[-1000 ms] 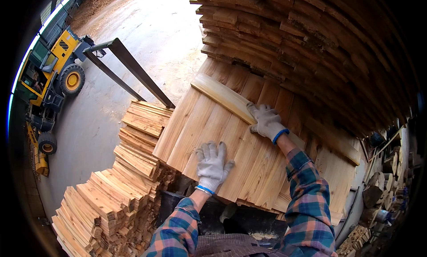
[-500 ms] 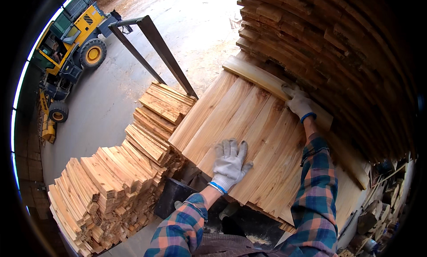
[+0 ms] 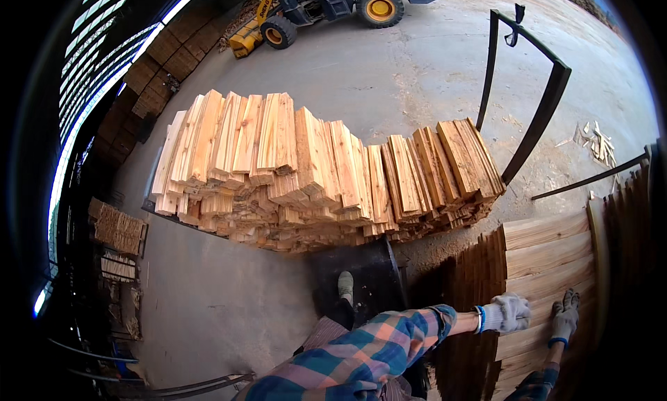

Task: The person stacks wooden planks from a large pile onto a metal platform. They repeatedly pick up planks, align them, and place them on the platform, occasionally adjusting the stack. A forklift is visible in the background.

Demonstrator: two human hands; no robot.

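My left hand, in a pale work glove with a blue cuff, is over the left part of a stack of flat boards at the lower right. Its fingers are curled in, and nothing shows in them. Beside it my right hand, gloved alike, lies on the boards with its fingers stretched out. A narrow board runs along the right side of this layer. Layers of wood ends show on the stack's shaded left face.
A long pile of loose boards spans the middle. Behind it stand a black metal frame and a yellow wheel loader. A dark platform lies by my foot. Wood scraps litter the floor at right.
My view has swung left, bringing the loose pile to the middle. My left hand's fingers have gone from spread flat to curled. My right hand has come off the narrow board onto the flat boards.
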